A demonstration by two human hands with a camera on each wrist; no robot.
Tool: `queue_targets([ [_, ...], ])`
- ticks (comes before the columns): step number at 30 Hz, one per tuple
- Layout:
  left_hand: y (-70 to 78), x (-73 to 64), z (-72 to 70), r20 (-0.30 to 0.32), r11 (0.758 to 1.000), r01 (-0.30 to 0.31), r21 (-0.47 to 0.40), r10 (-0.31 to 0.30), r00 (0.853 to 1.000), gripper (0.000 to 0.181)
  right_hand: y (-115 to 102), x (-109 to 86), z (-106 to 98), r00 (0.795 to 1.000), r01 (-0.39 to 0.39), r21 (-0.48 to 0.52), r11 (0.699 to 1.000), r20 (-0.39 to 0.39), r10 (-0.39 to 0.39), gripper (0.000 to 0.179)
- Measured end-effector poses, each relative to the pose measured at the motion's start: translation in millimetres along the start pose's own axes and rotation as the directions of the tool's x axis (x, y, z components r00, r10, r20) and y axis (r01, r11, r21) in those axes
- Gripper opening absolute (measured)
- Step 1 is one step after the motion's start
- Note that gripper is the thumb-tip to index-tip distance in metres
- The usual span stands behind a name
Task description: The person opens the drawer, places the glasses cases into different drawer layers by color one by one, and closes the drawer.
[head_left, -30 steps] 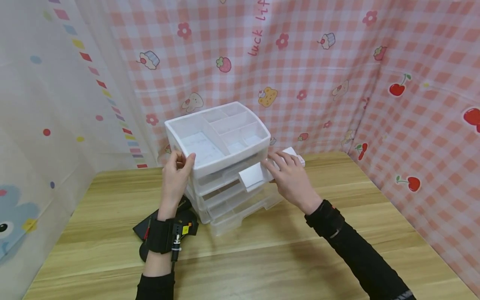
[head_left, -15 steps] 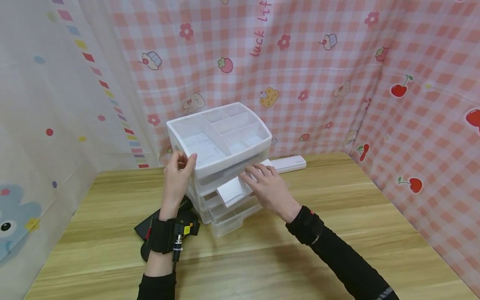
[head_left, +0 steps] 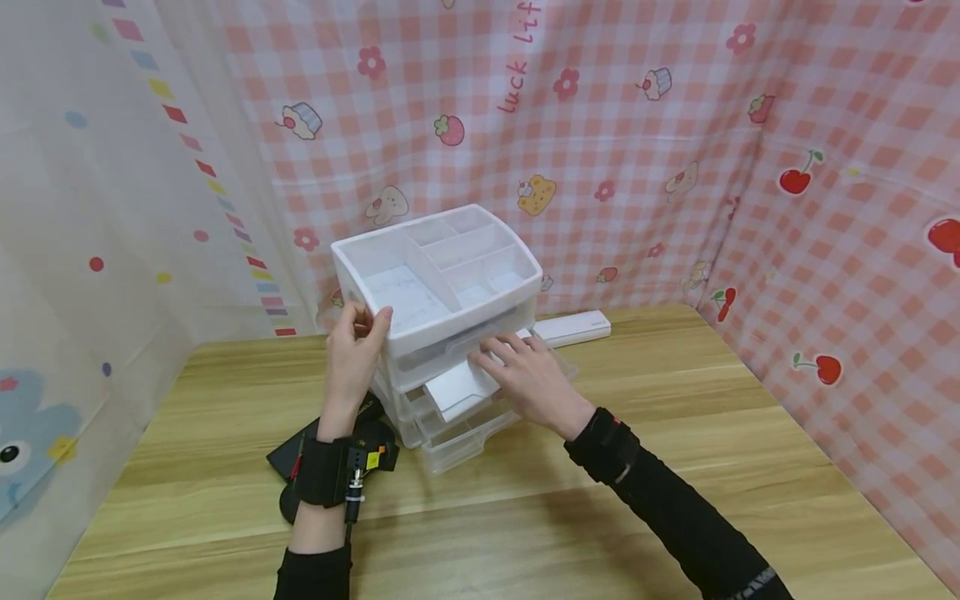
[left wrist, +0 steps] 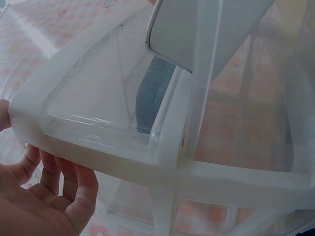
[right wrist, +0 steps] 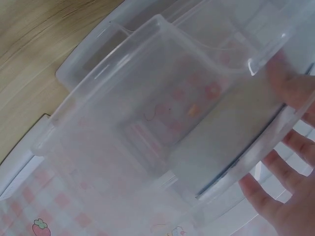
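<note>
Pinching the front left corner of the white drawer unit (head_left: 461, 323) with the left hand (head_left: 351, 343), thumb on one side and fingers on the other. Good for stopping wobbles, so hold firm there without tipping it. Holding the flat white case (head_left: 456, 390) with the right hand (head_left: 534, 379), fingers across one face, thumb on the other. Best to grip near the middle, to stop any twisting. See the case tilted over the pulled-out clear drawers (head_left: 457, 450), just below the upper drawer (head_left: 422, 375). Cannot tell whether resting on anything inside. Probably time to fit it in, so line up the long side with the drawer front, go slowly, and lay it down flat and soft. Watch out for bumps on the edge above. Slip fingers out last, so as not to get pinched. Leave the long white box (head_left: 576, 327) alone on the desk (head_left: 675, 408), beside the unit
</note>
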State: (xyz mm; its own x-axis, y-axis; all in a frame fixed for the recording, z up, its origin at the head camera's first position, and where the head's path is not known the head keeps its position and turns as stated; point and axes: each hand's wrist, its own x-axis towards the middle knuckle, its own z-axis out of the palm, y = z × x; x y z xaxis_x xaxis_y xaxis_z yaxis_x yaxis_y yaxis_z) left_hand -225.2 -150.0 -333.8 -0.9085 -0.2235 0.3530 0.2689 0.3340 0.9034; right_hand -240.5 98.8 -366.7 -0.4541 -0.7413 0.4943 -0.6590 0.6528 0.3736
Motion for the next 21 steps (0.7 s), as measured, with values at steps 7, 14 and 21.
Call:
queue_targets([
  [7,-0.1,-0.7,0.0,-0.005,1.000,-0.005,0.003,0.005,1.000,0.028,1.3,3.7,0.7,0.999,0.032,0.067,0.997,0.038,-0.035,0.067],
  [14,-1.0,-1.4,0.3,-0.009,1.000,-0.013,0.008,0.013,1.000,0.029,1.4,6.5,2.9,0.996,0.047,0.105,0.993,0.068,-0.055,0.063],
  [21,-1.0,-1.0,0.9,-0.012,1.000,-0.021,0.012,0.022,1.000,0.029,2.7,6.1,3.2,0.996,0.033,0.121,0.992,0.076,-0.042,0.061],
])
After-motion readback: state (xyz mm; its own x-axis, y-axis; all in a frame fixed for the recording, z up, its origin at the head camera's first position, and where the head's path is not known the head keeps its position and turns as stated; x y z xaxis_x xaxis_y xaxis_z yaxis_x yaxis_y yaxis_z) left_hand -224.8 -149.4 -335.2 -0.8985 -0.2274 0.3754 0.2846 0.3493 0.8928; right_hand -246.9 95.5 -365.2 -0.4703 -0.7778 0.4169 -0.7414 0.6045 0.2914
